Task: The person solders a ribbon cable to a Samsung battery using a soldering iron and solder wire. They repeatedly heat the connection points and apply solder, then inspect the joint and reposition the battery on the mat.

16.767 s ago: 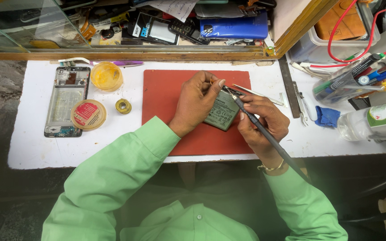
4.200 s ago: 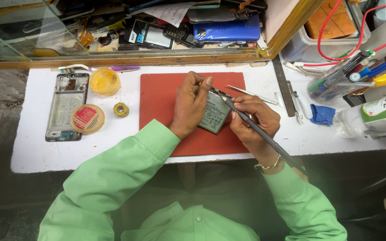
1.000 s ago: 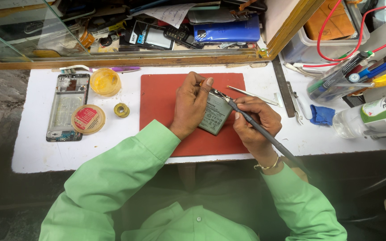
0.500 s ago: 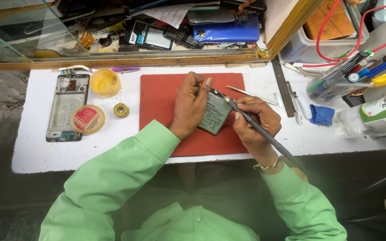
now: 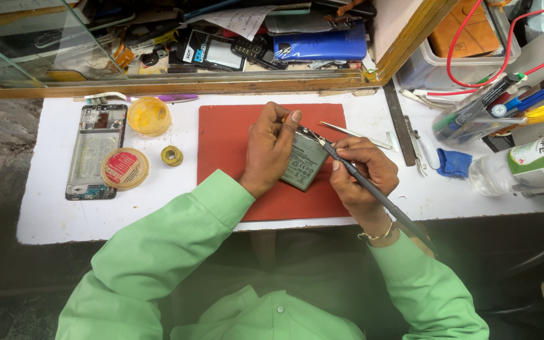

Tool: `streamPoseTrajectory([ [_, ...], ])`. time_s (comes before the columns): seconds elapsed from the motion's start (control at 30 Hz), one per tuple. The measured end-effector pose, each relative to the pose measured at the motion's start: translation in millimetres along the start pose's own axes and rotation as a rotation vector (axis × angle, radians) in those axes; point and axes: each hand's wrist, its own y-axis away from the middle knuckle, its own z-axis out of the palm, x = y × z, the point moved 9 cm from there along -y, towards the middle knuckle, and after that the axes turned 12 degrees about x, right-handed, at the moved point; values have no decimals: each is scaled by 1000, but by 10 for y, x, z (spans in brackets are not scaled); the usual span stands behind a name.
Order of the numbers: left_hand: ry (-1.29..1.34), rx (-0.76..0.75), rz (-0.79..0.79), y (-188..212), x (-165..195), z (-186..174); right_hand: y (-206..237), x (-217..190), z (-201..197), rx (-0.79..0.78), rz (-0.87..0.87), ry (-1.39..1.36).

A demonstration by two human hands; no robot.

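My left hand grips a grey phone battery by its upper left edge and holds it tilted over the red mat. My right hand holds a dark soldering iron like a pen. Its tip meets the battery's top edge near my left fingertips. The iron's cord runs back past my right wrist. Part of the battery is hidden under my left fingers.
An opened phone frame, a yellow tub, a round red-lidded tin and a small solder spool lie on the white table at left. Tweezers, a steel ruler, a blue cloth and a clear bottle sit at right.
Almost nothing differs over the last second: both hands stay over the red mat with the iron tip at the battery's top edge.
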Motion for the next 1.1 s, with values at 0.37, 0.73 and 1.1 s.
streamPoseTrajectory([
  [0.37, 30, -3, 9, 4, -11, -1, -18, -39, 24, -11, -3, 34],
  [0.73, 32, 0, 6, 7, -10, 7, -22, -47, 17, -9, -17, 28],
  [1.1, -30, -3, -12, -22, -49, -11, -7, -20, -60, 38, -43, -20],
])
